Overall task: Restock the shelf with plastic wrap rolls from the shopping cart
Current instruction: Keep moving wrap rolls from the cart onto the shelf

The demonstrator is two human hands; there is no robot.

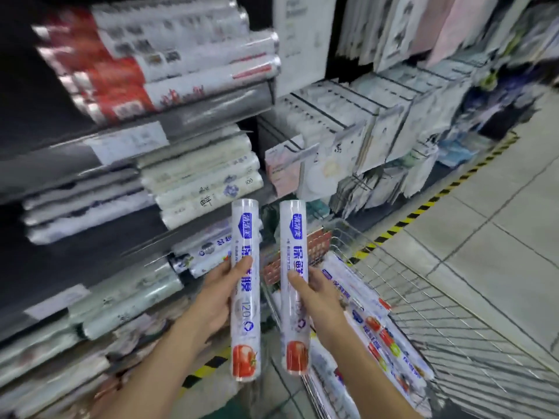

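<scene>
I hold two plastic wrap rolls upright, side by side, in front of the shelf. My left hand grips the left roll, white with blue writing and a red tomato picture at its lower end. My right hand grips the right roll of the same kind. Below and to the right, the wire shopping cart holds several more such rolls. The dark shelf on the left carries stacked rolls on several levels.
Red-and-white rolls fill the top level, pale rolls the middle ones. Hanging packets on pegs fill the rack to the right. A yellow-black floor stripe runs along the tiled aisle.
</scene>
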